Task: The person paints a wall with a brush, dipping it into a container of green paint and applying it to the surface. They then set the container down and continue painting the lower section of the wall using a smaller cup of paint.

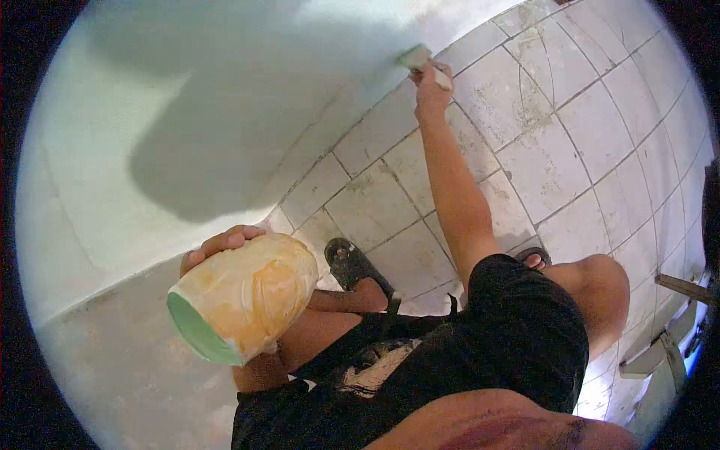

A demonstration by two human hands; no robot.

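On the left, our left hand (225, 241) curls around a crusted container (262, 292); its tilted mouth could spill if tipped further. Our sandal (346, 262) sits right of it, in the way of drips. Farther right, our right hand (433, 94) grips a brush (415, 57) by the wall (112, 157); slipping could smear the floor tiles (551, 161).
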